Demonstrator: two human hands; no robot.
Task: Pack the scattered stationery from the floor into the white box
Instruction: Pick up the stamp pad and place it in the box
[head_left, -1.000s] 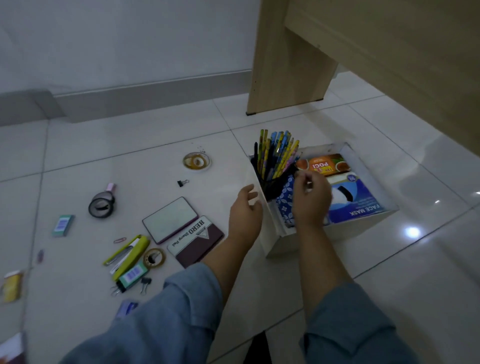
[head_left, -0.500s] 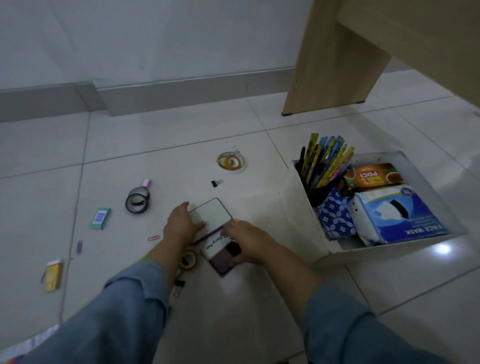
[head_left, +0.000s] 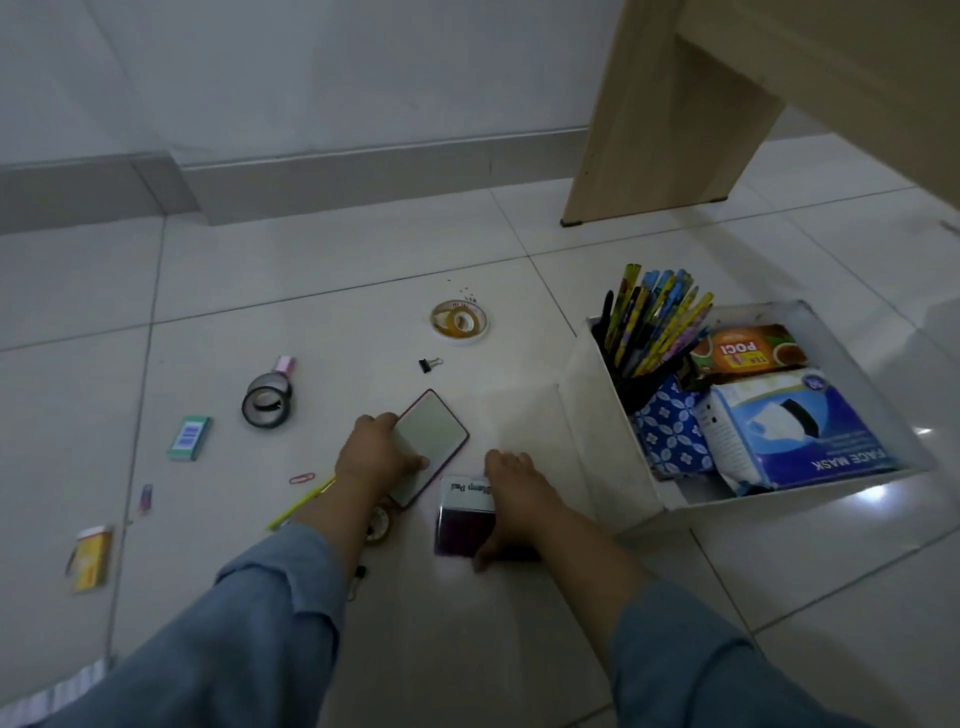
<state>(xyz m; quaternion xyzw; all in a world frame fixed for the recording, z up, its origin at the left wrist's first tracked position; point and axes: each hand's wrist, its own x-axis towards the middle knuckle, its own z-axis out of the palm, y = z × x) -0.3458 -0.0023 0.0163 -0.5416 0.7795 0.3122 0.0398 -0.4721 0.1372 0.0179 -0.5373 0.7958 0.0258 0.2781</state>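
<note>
The white box (head_left: 597, 452) stands on the floor at the right, holding a cup of pencils (head_left: 649, 327), a tea carton, a blue patterned pouch and a face mask pack. My left hand (head_left: 376, 452) grips the pale ink pad with the pink rim (head_left: 434, 436) by its near edges. My right hand (head_left: 511, 493) grips the maroon stamp pad box (head_left: 462, 514) at its right side. Both pads rest on or just above the tiles. A yellow stapler and a small tape roll (head_left: 379, 525) are mostly hidden under my left arm.
Scattered on the tiles: black tape rolls (head_left: 266, 402), a clear tape roll (head_left: 460, 321), a binder clip (head_left: 428, 364), a teal staple box (head_left: 189, 437), a paper clip (head_left: 301, 478) and a yellow box (head_left: 92, 558). A wooden desk leg (head_left: 660, 130) rises behind the white box.
Both hands left the white box, came down to the floor at the left and closed on the two pads. The stamp pad box has turned and slid a little toward me.
</note>
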